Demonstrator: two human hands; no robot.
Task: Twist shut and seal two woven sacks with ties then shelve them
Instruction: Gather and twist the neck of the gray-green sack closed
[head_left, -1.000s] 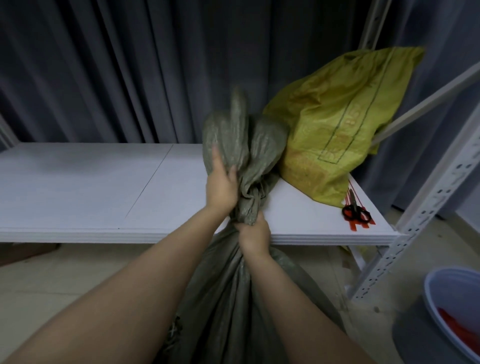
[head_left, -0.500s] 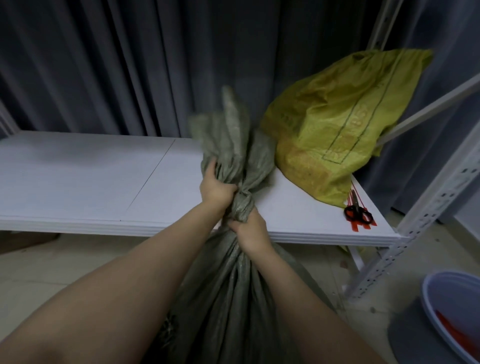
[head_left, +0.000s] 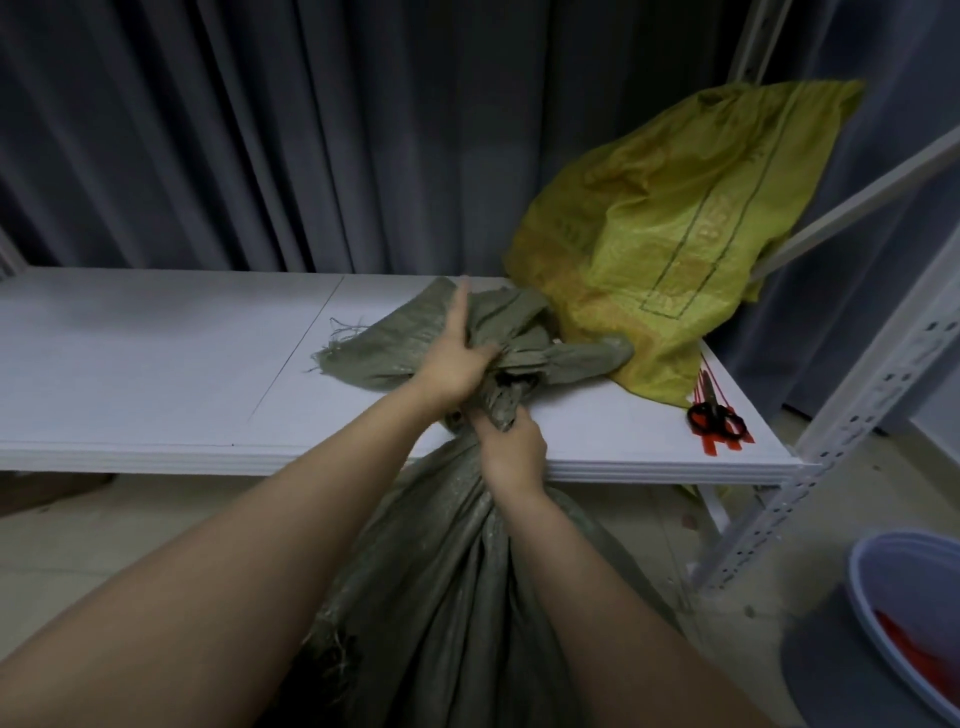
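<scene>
A grey-green woven sack (head_left: 457, 597) stands on the floor against the front of the white shelf (head_left: 156, 364). Its gathered top is folded forward and lies on the shelf board. My right hand (head_left: 511, 449) grips the twisted neck just at the shelf edge. My left hand (head_left: 454, 364) holds the loose top cloth above the twist, thumb pressed into the folds. A yellow woven sack (head_left: 675, 234) leans at the back right of the shelf. Red ties (head_left: 727, 441) lie under black-handled scissors (head_left: 714, 413) at the shelf's right front corner.
Dark grey curtains hang behind the shelf. A perforated white upright (head_left: 857, 431) and a diagonal brace stand at the right. On the floor at the lower right sits a pale blue bucket (head_left: 909, 623) with something red inside. The shelf's left half is bare board.
The sack's top stood upright a second ago; it has been bent down onto the shelf. My left hand went down with it, and my right hand has kept its grip on the neck.
</scene>
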